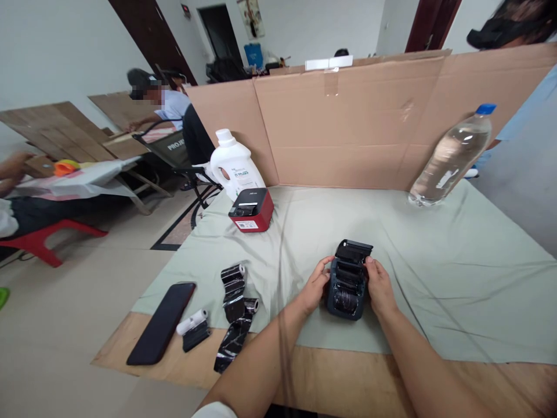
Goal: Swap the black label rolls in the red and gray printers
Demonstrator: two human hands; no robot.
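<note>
Dark blue label printer [348,284] sits near-centre on the worktop [456,278], lid flipped up at its far end, black roll visible inside. My left hand [314,288] curls against its left side, fingers closed on the casing; my right hand [379,285] grips the right side likewise. Left of it: loose black ribbon rolls [235,307], small white roll [191,321], black phone [162,322]. Farther off: red printer [251,210], white jug [235,162]. Water bottle [452,155] far right.
</note>
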